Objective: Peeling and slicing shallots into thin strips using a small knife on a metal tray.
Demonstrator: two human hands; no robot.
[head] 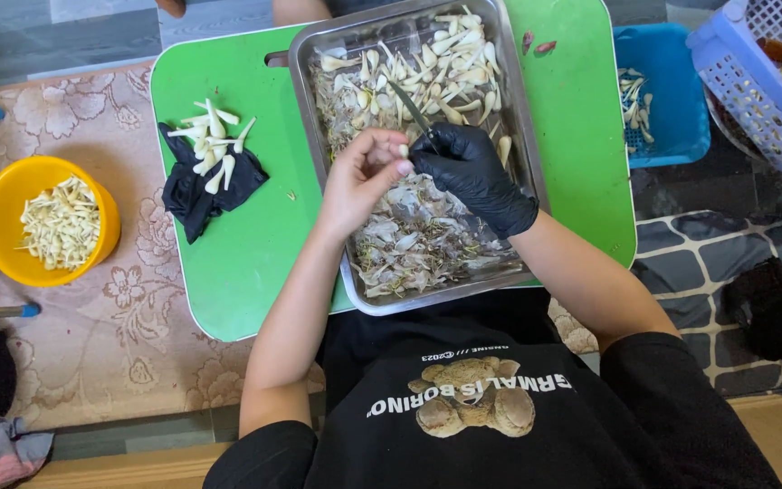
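While the gloved right hand (474, 172) grips a knife (412, 110) over the steel tray (305, 100), the bare left hand (362, 177) pinches apparently a garlic clove (403, 150); a slip could nick those fingers.

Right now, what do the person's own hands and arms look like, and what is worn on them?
The left hand is bare, with no glove, ring or watch showing. The right hand wears a snug black disposable glove ending at the wrist. Both forearms are bare. Short black sleeves of a black T-shirt with a pale bear print cover the upper arms.
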